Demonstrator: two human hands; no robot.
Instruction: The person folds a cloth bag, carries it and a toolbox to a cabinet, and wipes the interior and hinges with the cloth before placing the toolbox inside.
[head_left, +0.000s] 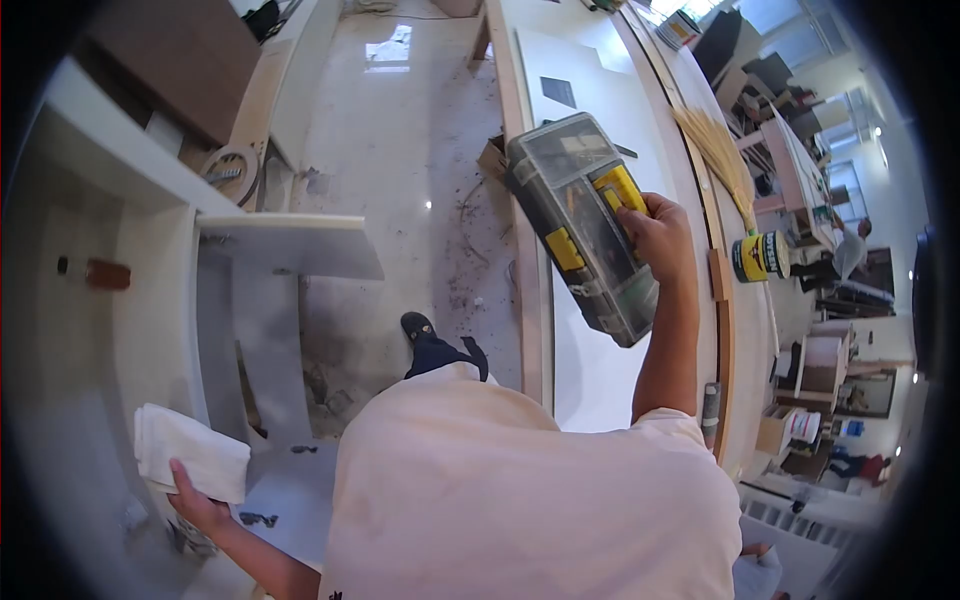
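My right hand (662,240) is closed around the yellow handle of a toolbox (590,215) with a clear lid and dark sides. The toolbox hangs tilted above the edge of the long workbench (590,385), and its contents show only dimly through the lid. On the other side, my left hand (200,505) grips a folded white cloth (195,452) from below, thumb on top. That cloth is close to the white cabinet (170,250), whose door (300,243) stands open.
An amber bottle (107,274) is inside the cabinet. A yellow-and-black tin (760,257) and a straw broom (718,150) lie along the right-hand bench. Debris (470,215) litters the floor (390,150) near my shoe (417,326). A person (850,250) is in the background.
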